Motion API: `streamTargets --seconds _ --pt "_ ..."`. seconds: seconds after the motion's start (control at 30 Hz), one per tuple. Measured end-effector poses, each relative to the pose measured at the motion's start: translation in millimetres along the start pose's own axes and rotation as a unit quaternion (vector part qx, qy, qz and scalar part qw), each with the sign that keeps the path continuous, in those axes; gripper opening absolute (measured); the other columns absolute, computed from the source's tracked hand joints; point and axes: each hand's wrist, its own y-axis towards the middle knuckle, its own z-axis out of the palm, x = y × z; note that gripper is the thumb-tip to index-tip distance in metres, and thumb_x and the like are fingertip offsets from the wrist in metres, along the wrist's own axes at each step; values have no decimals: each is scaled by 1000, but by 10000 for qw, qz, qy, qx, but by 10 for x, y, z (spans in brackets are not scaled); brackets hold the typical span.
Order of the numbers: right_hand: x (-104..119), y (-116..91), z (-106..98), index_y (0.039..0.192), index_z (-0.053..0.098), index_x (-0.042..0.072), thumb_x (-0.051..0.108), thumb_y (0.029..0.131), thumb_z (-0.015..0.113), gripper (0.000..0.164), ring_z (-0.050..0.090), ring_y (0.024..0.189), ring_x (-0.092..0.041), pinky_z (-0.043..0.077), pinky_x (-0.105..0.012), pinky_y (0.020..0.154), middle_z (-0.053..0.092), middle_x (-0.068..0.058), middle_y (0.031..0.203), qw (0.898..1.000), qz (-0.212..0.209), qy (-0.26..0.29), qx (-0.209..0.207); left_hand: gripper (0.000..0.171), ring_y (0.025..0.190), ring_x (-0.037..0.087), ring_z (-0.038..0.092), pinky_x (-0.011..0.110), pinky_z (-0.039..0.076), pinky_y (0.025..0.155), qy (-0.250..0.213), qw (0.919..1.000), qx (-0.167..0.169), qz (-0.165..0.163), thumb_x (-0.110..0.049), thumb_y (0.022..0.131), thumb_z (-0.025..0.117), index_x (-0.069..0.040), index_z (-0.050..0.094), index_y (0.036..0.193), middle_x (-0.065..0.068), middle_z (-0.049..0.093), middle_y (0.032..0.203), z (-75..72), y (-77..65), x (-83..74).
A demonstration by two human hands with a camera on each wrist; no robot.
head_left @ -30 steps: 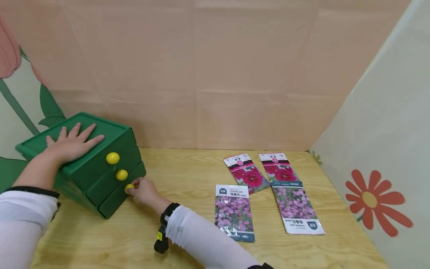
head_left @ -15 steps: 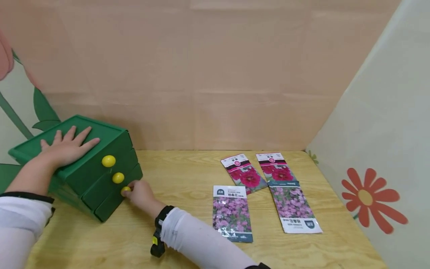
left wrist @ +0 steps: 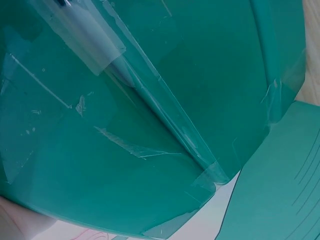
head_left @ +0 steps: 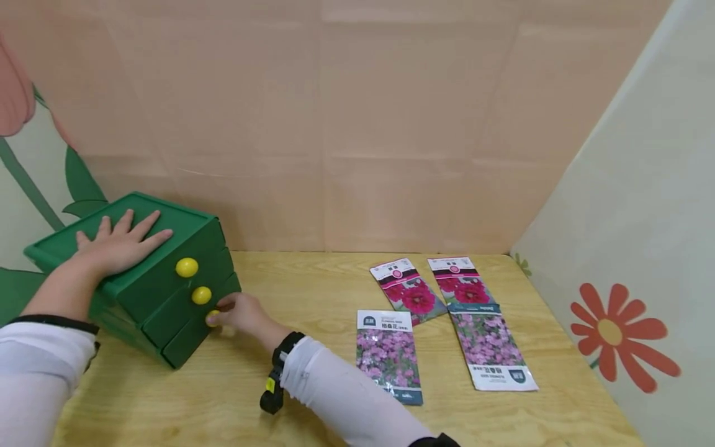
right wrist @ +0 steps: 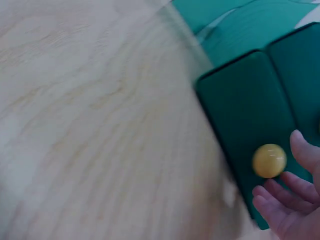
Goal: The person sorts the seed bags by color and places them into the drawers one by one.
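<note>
A green drawer cabinet (head_left: 184, 217) with three stacked drawers stands on the left of the table. My left hand (head_left: 120, 248) rests on its top, palm down with the fingers spread. Each drawer front has a round yellow knob; the top knob (head_left: 187, 267) and middle knob (head_left: 202, 295) are untouched. At the bottom knob (right wrist: 270, 161) is my right hand (head_left: 246, 316). In the right wrist view its thumb stands apart from the knob, and the other fingers lie loosely beside it. The left wrist view shows the cabinet's green side (left wrist: 200, 75) with clear tape.
Several flower seed packets lie on the wooden table (head_left: 301, 279). A pink-flower packet (head_left: 389, 360) is in the middle, with a red-flower packet (head_left: 416, 295) partly under it. Further right, another pink-flower packet (head_left: 488, 341) overlaps a red-flower packet (head_left: 466, 282). Walls stand behind and at both sides.
The right thumb and fingers have loosened from the bottom knob they were holding. My left hand stays on the cabinet top. The head view has shifted slightly.
</note>
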Motion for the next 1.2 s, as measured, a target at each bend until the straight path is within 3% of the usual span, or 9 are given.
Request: streamTargets --seconds 0.23,0.33,0.5,0.77,1.2 --pt "192 -16 -233 117 67 15 29 84 77 37 62 91 -5 52 -21 79 69 5 102 9953 -169 947 -69 91 128 66 -22 82 -18 92 -16 10000 -29 -12 -74 92 17 -14 -9 155 35 -18 151 -12 7 -34" --pt "337 -51 -287 117 66 16 28 82 78 38 61 91 -4 52 -21 80 69 7 101 9934 -272 1113 15 91 129 65 -22 82 -18 93 -4 10000 -39 -3 -75 92 16 -14 -9 155 35 -19 151 -37 17 -52" --pt "503 -102 -248 114 66 12 24 81 80 38 57 84 -2 51 -17 73 65 6 97 9963 -441 737 -87 91 128 65 -23 82 -18 92 0 10000 -58 8 -75 92 17 -15 -9 154 35 -19 151 -56 23 -57" --pt "551 -142 -117 109 64 9 20 82 79 32 55 78 -1 48 -12 65 63 4 94 9972 -612 -139 -417 89 128 66 -23 82 -18 92 11 10000 -73 -14 -74 93 17 -15 -10 154 36 -19 151 -50 -21 -10" --pt "515 -162 -114 107 63 9 17 83 78 29 53 76 0 49 -12 64 60 5 90 9969 -626 188 -446 90 128 65 -24 82 -18 93 -26 10000 -67 -37 -74 92 17 -15 -9 154 35 -19 151 -62 -51 -61"
